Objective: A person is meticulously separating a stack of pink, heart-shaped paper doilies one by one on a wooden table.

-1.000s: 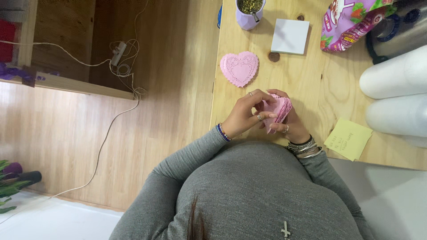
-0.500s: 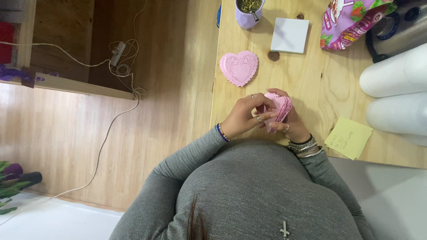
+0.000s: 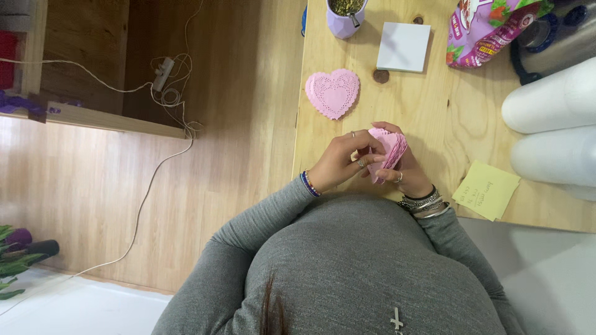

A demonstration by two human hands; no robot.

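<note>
Pink paper stack (image 3: 390,149), fanned, scalloped edges

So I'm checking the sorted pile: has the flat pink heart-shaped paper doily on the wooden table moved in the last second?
No. The pink heart doily keeps its spot beside the white notepad.

A single head-worn view is given, aimed straight down over the person's chest. The wooden surface (image 3: 372,99) is seen near, at arm's reach, with the floor (image 3: 93,186) shown alongside.
</note>
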